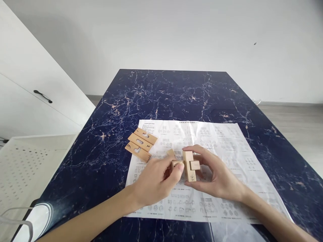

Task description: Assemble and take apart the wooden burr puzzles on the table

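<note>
Inspected: dark-blue marbled tabletop point(176, 97), with straight far edge near white wall point(189, 40); white cabinet point(45, 80) and perforated white panel point(20, 164) off to the left, gray floor point(297, 131) to the right. Creased printed sheet point(227, 151) spread over the near part, with bare tabletop beyond and along both sides. Numbered flat wooden pieces point(141, 143) lying across the sheet's upper-left edge. Above the sheet, wooden block assembly point(187, 159) gripped in right hand point(217, 171); adjoining wooden block point(177, 163) pinched in left hand point(156, 179).
</note>
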The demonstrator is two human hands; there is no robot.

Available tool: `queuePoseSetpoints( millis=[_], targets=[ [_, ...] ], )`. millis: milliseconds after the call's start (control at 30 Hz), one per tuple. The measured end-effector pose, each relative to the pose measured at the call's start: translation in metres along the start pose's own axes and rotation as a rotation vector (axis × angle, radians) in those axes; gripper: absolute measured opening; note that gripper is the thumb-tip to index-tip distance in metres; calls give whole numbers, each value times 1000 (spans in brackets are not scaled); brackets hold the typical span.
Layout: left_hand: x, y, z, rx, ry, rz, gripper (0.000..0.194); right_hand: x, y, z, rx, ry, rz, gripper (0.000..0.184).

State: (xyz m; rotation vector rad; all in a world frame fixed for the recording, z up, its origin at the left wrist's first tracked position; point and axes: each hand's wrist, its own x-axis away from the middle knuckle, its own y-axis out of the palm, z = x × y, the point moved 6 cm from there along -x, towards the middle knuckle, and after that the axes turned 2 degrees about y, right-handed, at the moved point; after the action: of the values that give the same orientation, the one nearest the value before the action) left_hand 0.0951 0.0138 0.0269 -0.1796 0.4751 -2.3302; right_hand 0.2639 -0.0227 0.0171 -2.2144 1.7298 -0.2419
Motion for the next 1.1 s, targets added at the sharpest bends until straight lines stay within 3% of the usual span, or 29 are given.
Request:
queuePoseSetpoints(
  millis=[200, 500, 900, 1100],
  targets=[
    [-1, -1, -3, 22, -59, 13, 44, 2, 3, -1, 133, -77, 15, 60],
    [-2, 1, -2, 2, -25, 25, 42, 7, 0, -11, 468, -268, 63, 56],
    [-1, 6, -3, -19, -6, 56, 36, 7, 3, -18, 615, -377, 145, 47],
    [-2, 4, -2, -163, 14, 145, 34, 7, 7, -24, 704, -423, 214, 42]
  ],
)
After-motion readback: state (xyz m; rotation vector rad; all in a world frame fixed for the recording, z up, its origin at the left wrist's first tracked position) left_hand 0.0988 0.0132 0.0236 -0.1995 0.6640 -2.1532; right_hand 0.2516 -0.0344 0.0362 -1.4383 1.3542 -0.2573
